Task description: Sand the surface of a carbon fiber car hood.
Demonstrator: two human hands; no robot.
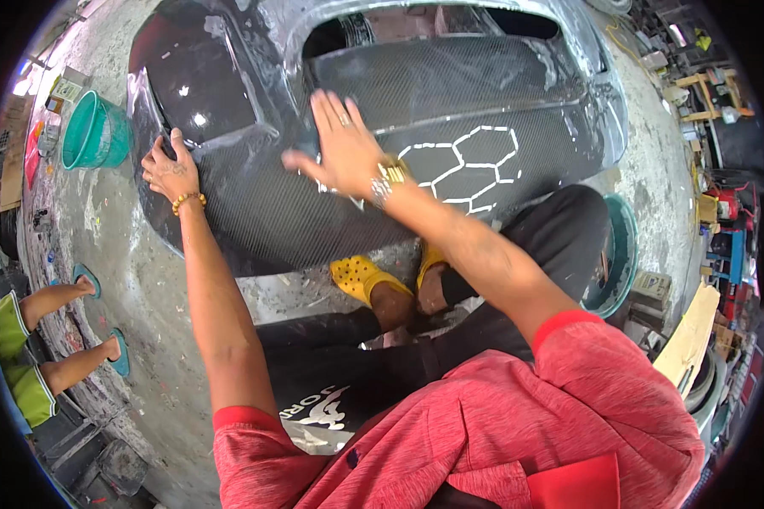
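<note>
From my remote seat I see the black panel before the wearer, its near edge by the yellow shoes (352, 278), I judge for easy reach while squatting. The panel (267, 216) has the right hand (348, 157) over its middle, fingers straight and spread, perhaps to cover more surface. The left hand (171, 170) is at its left edge, fingers bent, probably steadying it; I can't tell how firmly they grip. A green bucket (119, 136) stands left, and a basin (626, 254) beside the right knee, presumably for handiness.
</note>
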